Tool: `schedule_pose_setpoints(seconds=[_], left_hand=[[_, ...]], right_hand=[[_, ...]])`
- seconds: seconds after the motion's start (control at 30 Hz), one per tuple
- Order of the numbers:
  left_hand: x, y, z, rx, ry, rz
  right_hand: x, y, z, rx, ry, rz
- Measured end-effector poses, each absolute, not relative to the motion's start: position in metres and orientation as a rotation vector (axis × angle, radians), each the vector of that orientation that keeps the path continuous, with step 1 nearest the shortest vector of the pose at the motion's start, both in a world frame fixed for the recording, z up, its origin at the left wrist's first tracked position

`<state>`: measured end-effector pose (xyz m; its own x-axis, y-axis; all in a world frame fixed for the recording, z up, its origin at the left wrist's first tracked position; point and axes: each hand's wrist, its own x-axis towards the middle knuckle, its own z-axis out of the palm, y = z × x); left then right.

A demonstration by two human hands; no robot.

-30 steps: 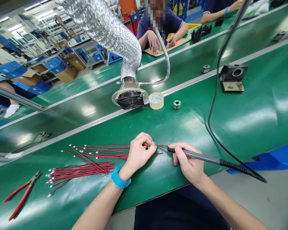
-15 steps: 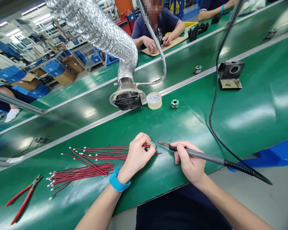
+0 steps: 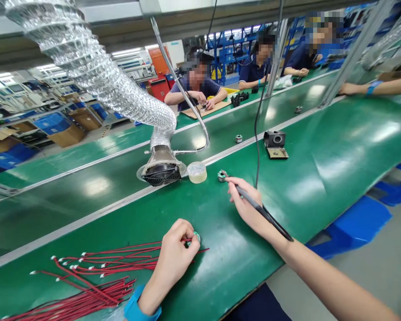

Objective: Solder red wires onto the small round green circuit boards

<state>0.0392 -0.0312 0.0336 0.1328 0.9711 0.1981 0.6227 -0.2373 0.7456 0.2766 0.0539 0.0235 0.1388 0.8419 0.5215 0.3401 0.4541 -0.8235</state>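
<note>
Currently: your left hand (image 3: 177, 247), pinching a round green circuit board (image 3: 197, 237); your right hand (image 3: 245, 203), gripping a soldering iron (image 3: 248, 196), best held steady, beside a green-topped ring component (image 3: 221, 176).

"What is worn at the left wrist?"

"A bright blue band (image 3: 135, 307), broad and plain, wrapping around like a cuff."

"And further along, at the left grip (image 3: 178, 249)?"

"Bare: slim fingers, a narrow back of the hand, a smooth outline into the wrist."

"Does the right grip (image 3: 245, 211) look alike?"

"Yes, bare too, with the same slender build. The right forearm (image 3: 310, 265) is long and uncovered, broadening toward the lower corner of the view."

"Any clothing lower down?"

"Some dark navy cloth (image 3: 260, 307) at the bottom edge, plain where it shows. It may be trousers or the hem of a top; too little is visible to tell."
</note>
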Motion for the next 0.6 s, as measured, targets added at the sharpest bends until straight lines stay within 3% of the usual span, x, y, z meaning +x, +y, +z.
schedule_pose_setpoints(seconds=[0.23, 0.6], left_hand=[[0.040, -0.034, 0.036, 1.917, 1.526, 0.928], [0.039, -0.034, 0.050, 1.879, 1.546, 0.778]], right_hand=[[0.320, 0.177, 0.008, -1.324, -1.699, -0.001], [0.342, 0.302, -0.011, -1.599, -1.897, -0.148]])
